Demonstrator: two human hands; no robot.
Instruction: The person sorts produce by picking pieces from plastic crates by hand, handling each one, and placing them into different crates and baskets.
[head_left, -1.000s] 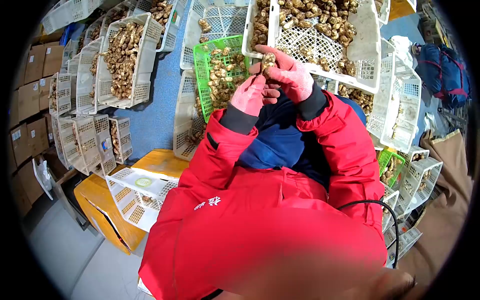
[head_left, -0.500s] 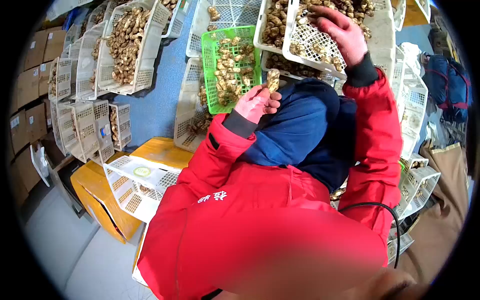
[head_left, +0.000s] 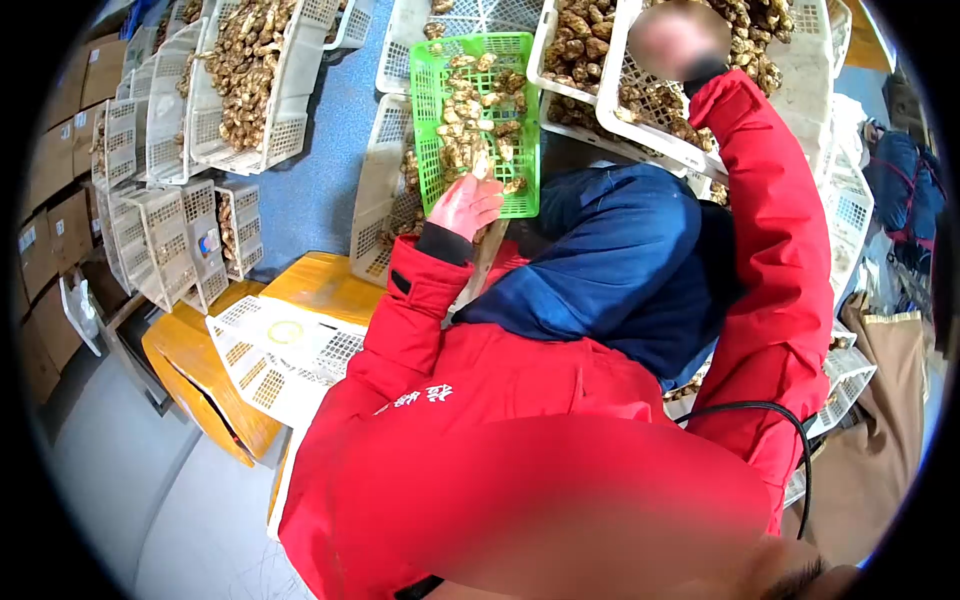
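My left hand (head_left: 466,207) is closed at the near edge of a green plastic basket (head_left: 419,125). At its fingertips is a knobbly brown-and-cream piece (head_left: 482,164), like a mushroom or root; I cannot tell which. Similar pieces (head_left: 462,110) lie loosely in the green basket. My right hand (head_left: 680,42) is over a white plastic basket (head_left: 655,145) at the upper right, which holds more of these brown pieces (head_left: 650,100). That hand is blurred, so its fingers and anything in them cannot be made out.
Another white basket of brown pieces (head_left: 575,45) stands between the green basket and my right hand. Filled white baskets (head_left: 285,135) stack at the left, by cardboard boxes (head_left: 72,230). A yellow wooden surface (head_left: 320,290) and a white crate (head_left: 290,335) are near my left elbow.
My left hand has moved left with the brown-and-cream piece, from beside the knee to the green basket's near end. The right hand has shifted slightly up over the white basket.
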